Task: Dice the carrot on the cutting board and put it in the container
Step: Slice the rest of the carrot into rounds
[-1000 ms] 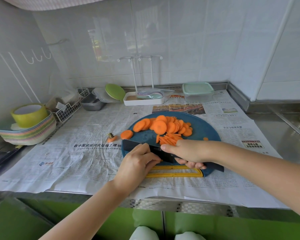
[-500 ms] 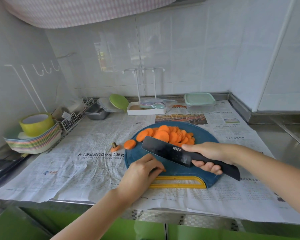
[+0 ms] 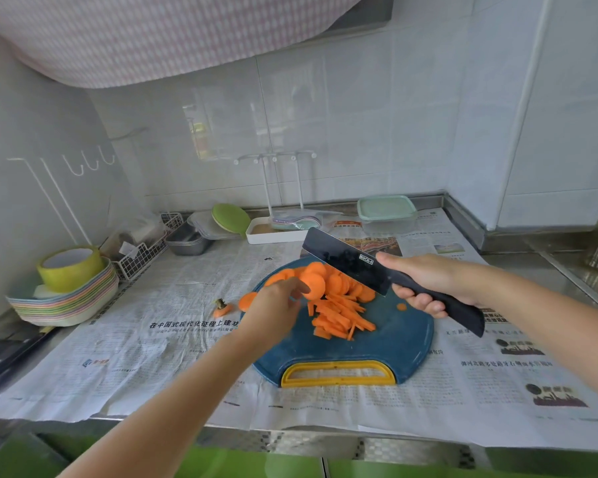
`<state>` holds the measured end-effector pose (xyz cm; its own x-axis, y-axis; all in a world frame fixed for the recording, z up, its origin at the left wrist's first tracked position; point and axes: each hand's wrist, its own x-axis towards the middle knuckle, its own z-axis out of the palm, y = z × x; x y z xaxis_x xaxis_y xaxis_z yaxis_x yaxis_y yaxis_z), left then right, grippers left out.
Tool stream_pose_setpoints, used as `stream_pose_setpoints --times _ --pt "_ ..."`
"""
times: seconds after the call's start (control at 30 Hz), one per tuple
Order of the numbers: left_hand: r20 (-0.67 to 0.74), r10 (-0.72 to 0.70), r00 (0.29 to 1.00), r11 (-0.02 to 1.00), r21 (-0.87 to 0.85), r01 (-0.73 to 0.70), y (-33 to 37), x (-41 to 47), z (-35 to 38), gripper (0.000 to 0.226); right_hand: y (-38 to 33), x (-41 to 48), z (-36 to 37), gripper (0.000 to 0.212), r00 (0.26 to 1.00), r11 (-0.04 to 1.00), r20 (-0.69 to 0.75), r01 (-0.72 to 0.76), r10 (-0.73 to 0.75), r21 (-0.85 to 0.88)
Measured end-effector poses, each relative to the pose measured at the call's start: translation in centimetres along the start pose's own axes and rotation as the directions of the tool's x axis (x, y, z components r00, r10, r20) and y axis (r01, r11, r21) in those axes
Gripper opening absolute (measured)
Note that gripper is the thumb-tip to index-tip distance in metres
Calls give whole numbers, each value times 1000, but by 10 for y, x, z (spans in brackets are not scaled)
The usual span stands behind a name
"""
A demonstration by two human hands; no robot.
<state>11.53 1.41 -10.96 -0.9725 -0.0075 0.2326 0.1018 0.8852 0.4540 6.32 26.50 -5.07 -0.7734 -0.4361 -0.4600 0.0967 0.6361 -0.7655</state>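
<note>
Head view | left hand (image 3: 277, 305): fingers seem to pinch round slice (image 3: 314, 287), blurred | carrot strips (image 3: 339, 319) on cutting board (image 3: 394, 343), dicing midway | knife (image 3: 353, 267) raised | container (image 3: 387, 212) behind, lidded | right hand (image 3: 432, 281) wrapped round handle | next: lay slices flat, crosscut strips

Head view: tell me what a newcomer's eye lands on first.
The orange carrot slices and strips heaped on the blue cutting board at centre stand out most. Just above them the right hand holds a black knife raised off the board, while the left hand reaches into the slices.
</note>
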Motion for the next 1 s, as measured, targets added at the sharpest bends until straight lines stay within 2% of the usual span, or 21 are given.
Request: stream_pose_setpoints --times 0.07,0.13,0.33,0.4,0.47,0.5,0.53,0.6,0.63,0.7,0.77,0.8,0.87,1.0 --pt "115 -25 993 997 71 17 -3 6 -2 30 1 -4 -2 66 1000 1000 -28 9 -10 -21" --pt "191 15 981 991 128 -40 -5 10 -1 28 4 -7 -5 66 999 999 -47 18 -20 -31" --pt "255 24 967 992 114 -55 -8 15 -5 17 13 -11 -14 67 995 998 -91 26 -32 -56" --pt "321 -5 947 994 106 -30 -3 17 -8 15 15 -12 -17 67 993 997 -112 39 -47 -69" --pt "389 -91 917 985 173 24 6 17 -12 20 19 -11 -20 67 990 995 -126 54 -64 -79" --pt "353 -123 927 979 198 54 10 17 -13 22 20 -11 -22 67 989 995 -132 62 -73 -84" --pt "259 -120 958 978 195 70 14 16 -13 23 20 -11 -24 67 987 994 -139 67 -78 -85" --pt "57 -28 998 992 125 21 22 13 -7 28 22 -11 -26 67 985 994 -145 78 -89 -78" --pt "36 28 999 995 97 -31 28 10 -2 34 22 -10 -27 67 984 993 -146 89 -100 -76" --pt "128 105 986 985 120 -121 41 5 17 57 24 -9 -26 67 981 991 -149 113 -123 -71" --pt "203 108 973 952 260 -160 54 0 38 78 26 -7 -24 66 979 989 -151 129 -138 -69" --pt "192 93 977 932 328 -153 58 -1 47 83 27 -6 -23 66 979 989 -150 131 -140 -69" --pt "110 55 992 920 381 -93 62 -1 60 81 29 -5 -20 67 979 989 -146 133 -142 -67" --pt "-8 -14 1000 938 347 16 63 6 71 61 34 -2 -18 68 978 988 -146 142 -149 -57"
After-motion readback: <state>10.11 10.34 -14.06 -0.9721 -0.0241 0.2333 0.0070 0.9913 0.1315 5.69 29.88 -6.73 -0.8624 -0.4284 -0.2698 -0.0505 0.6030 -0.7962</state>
